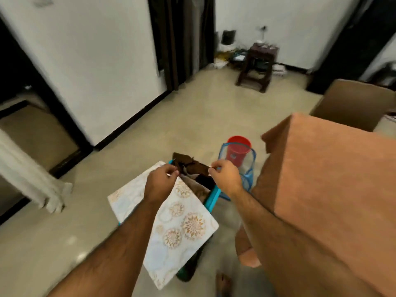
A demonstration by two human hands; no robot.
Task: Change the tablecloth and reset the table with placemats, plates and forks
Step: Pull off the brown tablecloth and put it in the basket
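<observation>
Left hand pinches one edge of the dark cloth; the patterned mat lies just below it on the teal crate. Cloth spans between the hands, long axis running left-right, slightly away from the person. Judged soft, light and limp: take it at corners or edges, or it sags. Right hand pinches the opposite edge. Further right stands the surface under an orange cloth.
</observation>
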